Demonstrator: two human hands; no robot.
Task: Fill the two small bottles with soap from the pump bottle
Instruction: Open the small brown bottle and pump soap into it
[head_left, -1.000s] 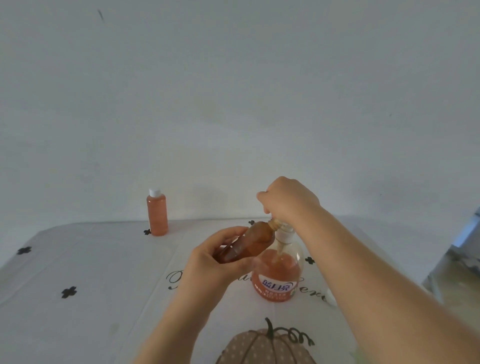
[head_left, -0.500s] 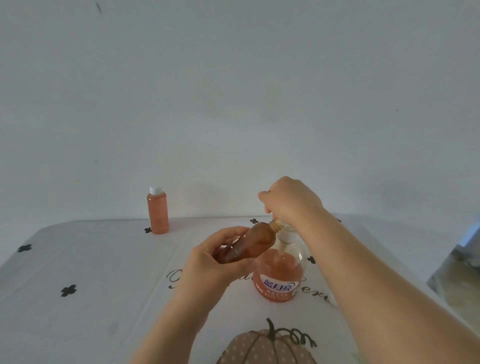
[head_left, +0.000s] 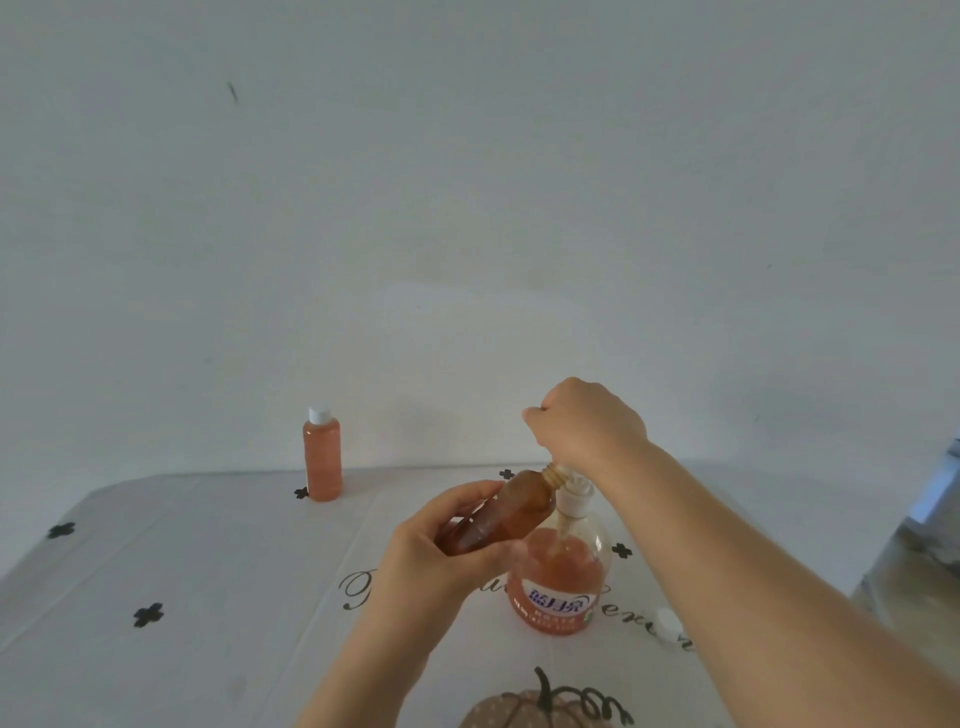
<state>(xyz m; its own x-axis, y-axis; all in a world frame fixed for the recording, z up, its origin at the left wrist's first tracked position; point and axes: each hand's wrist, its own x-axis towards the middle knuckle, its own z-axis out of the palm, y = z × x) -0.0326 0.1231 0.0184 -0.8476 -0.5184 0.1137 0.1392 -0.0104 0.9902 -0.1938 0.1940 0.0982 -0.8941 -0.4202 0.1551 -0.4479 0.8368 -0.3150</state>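
The pump bottle (head_left: 558, 582), clear with orange soap and a blue-and-white label, stands on the table at centre. My right hand (head_left: 587, 423) is curled over its pump head, which the hand hides; only the white collar below shows. My left hand (head_left: 436, 551) grips a small bottle (head_left: 511, 512) of orange soap, tilted, with its open neck up against the pump just under my right hand. A second small bottle (head_left: 322, 460), full of orange soap and capped in white, stands upright at the back left of the table.
A small white cap (head_left: 667, 623) lies on the table right of the pump bottle, beside my right forearm. The white tablecloth (head_left: 182, 597) has black clover marks, script lettering and a pumpkin print (head_left: 540, 706) at the front edge. A plain wall rises behind.
The view has tilted upward a little, so everything sits lower in frame. My right hand looks slightly higher above the pump bottle. The left hand keeps the tilted bottle at the pump.
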